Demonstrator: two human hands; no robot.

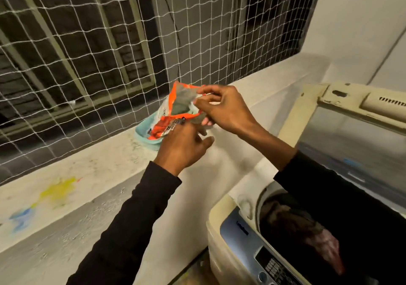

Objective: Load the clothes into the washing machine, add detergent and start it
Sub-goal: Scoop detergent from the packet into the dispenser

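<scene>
Head view: detergent pouch (173, 118), held over a pale ledge (92, 166) just in front of white netting (87, 43). Pouch is soft plastic, orange across the upper part with small print on a white and dark label, pale turquoise along the lower edge; its torn mouth gapes, showing a grey lining. Long axis runs from the lower left, where the turquoise end sits at the ledge, up to the right, with the mouth pointing up toward the camera. Left hand (184, 146) reaches from below, back of the hand to the camera, fingers curled on the pouch's lower orange part and thumb stretched out to the right. Right hand (224, 109) comes in from the right, wrist bent, thumb and fingers pinching the right lip of the mouth. Both arms wear black sleeves (136, 214). Washer (237, 240), lower right, stands with its lid (329, 131) raised; dark clothes (307, 225) lie in the drum, partly behind the right sleeve. Yellow and blue stains mark the ledge at left.
</scene>
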